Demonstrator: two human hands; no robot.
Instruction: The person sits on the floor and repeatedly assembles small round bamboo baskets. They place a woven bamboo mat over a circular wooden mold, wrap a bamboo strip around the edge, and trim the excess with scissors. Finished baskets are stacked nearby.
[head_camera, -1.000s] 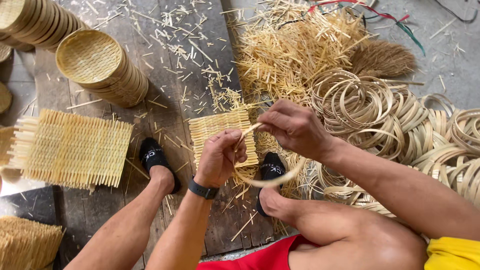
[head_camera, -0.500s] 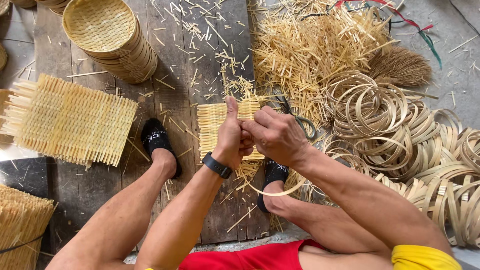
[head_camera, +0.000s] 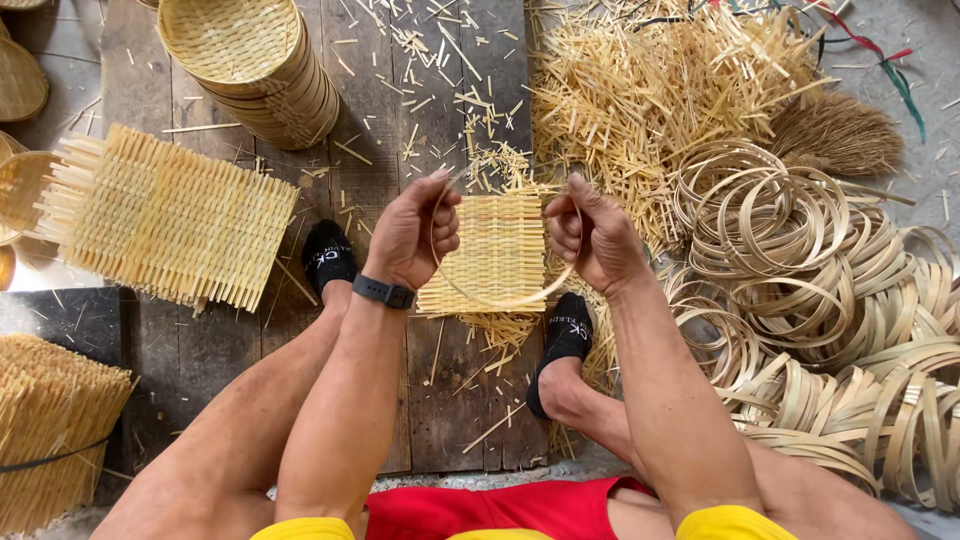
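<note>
Bamboo is what I have in both hands: a thin pale bamboo strip (head_camera: 500, 300) bent into an open hoop, my left hand (head_camera: 420, 235) pinching one end near the top and my right hand (head_camera: 590, 235) pinching the other, fingers of both curled shut on it. The ends stand apart, so I judge the hoop not yet closed, and it hangs just above the small square woven bamboo mat (head_camera: 495, 250) lying between my feet in black socks (head_camera: 330, 255). That mat looks woven through but still flat and unrimmed. Finished work shows in the stack of round woven bamboo baskets (head_camera: 250, 60) at the top left, while a larger square woven mat with loose ends (head_camera: 170, 215) lies to my left. To my right sits a heap of coiled bamboo hoops (head_camera: 800, 270), beyond it a pile of short bamboo offcuts (head_camera: 640, 90). All of it rests on a floor of dark weathered wooden planks (head_camera: 200, 370) strewn with splinters, with grey concrete (head_camera: 920, 120) at the far right.
</note>
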